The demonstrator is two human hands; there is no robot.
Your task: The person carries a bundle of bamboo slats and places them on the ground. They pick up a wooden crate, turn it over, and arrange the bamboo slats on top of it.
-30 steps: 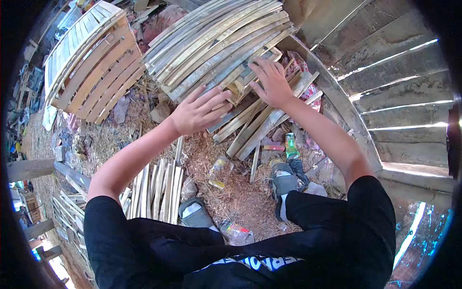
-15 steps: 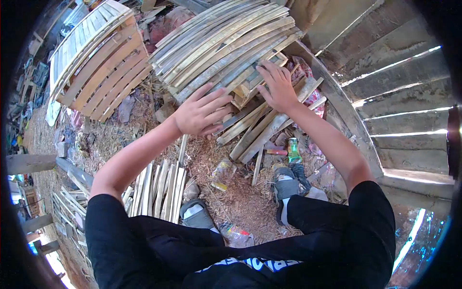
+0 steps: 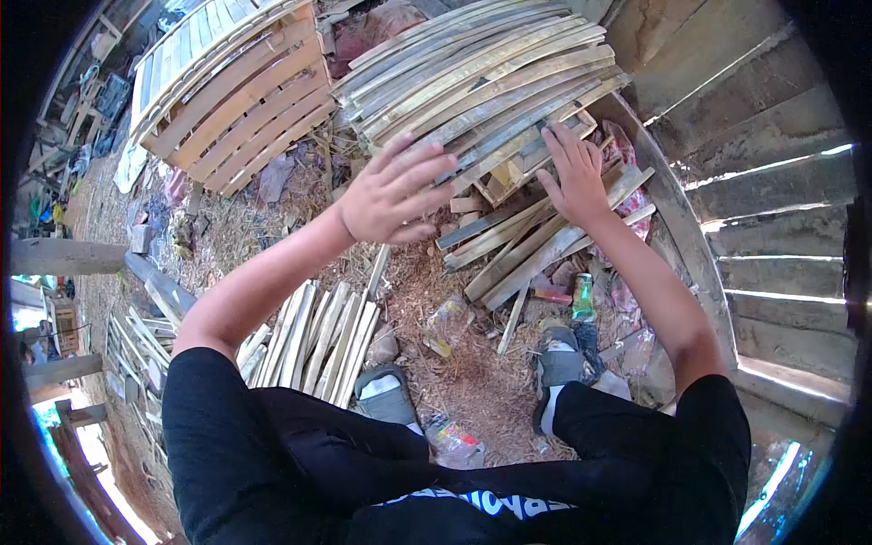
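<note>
A broad stack of wooden slats (image 3: pixel 490 77) lies ahead of me, its long strips side by side. My left hand (image 3: pixel 392 195) is open with spread fingers and holds nothing, its fingertips overlapping the near left edge of the stack in this view. At the stack's near right corner, my right hand (image 3: pixel 579 182) rests with fingers stretched out, fingertips at the end of a slat. Just below the stack's edge is a small wooden block (image 3: pixel 469 204). Loose boards (image 3: pixel 522 250) lie in a slanting heap under my right hand.
A slatted wooden crate (image 3: pixel 245 100) stands at the upper left. Several pale slats (image 3: pixel 313 336) lie left of my feet. A green can (image 3: pixel 582 295) and a clear plastic cup (image 3: pixel 449 322) lie on the straw-strewn ground. A plank wall (image 3: pixel 772 227) runs along the right.
The view has swung left, so the scene sits further right and lower. My left hand has drawn slightly left relative to the stack; my right hand stays at its corner.
</note>
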